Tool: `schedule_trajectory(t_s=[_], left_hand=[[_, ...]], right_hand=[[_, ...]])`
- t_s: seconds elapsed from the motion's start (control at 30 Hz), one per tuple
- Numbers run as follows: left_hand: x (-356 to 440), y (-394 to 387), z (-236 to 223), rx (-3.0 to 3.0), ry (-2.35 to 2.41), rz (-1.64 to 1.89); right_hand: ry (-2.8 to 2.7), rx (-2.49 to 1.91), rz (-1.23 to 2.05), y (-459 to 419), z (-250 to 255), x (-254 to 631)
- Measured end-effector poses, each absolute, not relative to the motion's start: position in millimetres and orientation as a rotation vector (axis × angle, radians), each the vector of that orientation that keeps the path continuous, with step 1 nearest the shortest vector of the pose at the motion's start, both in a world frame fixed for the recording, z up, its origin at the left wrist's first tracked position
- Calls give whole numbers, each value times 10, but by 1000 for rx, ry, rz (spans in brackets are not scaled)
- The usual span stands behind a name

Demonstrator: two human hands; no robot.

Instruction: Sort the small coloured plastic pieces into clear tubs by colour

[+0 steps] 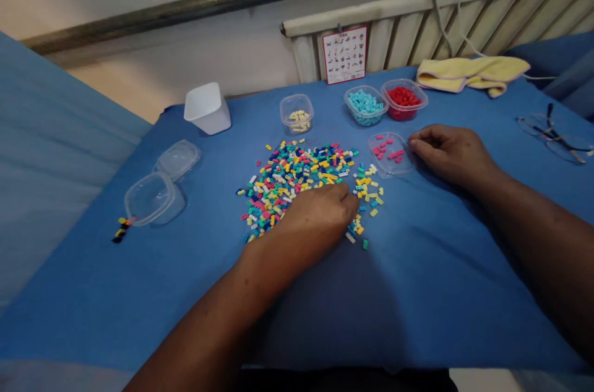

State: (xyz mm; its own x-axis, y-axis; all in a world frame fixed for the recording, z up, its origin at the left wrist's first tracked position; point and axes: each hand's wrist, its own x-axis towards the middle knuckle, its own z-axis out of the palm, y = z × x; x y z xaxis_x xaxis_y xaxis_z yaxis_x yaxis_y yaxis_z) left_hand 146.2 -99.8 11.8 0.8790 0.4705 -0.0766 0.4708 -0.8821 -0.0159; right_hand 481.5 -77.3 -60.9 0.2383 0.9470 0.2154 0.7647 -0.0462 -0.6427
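Note:
A wide pile of small toy building bricks [297,172], in several colours, lies mid-table. My left hand [325,209] reaches into its right side, fingers curled down among the bricks. Its fingertips are mostly hidden, and anything between them does not show. At the right edge of a shallow clear plastic tray or lid [403,170] is my right hand [448,151], its fingers curled in with thumb and forefinger close together. Whether it grips that edge is unclear. Several pink bricks [381,149] lie in the shallow piece.
Behind the pile stand clear tubs of pale yellow [301,126], light blue [365,102] and red bricks [403,98]. To the left are a white container [208,109], a clear tub [151,199] and a lid [179,159]. A yellow cloth [471,73] and eyeglasses [552,132] lie right.

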Motion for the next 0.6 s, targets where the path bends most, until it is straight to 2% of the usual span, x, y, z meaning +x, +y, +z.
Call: schedule_trajectory(t_s=[0.3,0.6], left_hand=[[1881,-785,493,2815,717,-556],[1810,-806,505,2690,744,-514]], right_hand=[[-1572,-1860,348,-769,-617,4821],[-1576,-1865,356,-759,-605,4815]])
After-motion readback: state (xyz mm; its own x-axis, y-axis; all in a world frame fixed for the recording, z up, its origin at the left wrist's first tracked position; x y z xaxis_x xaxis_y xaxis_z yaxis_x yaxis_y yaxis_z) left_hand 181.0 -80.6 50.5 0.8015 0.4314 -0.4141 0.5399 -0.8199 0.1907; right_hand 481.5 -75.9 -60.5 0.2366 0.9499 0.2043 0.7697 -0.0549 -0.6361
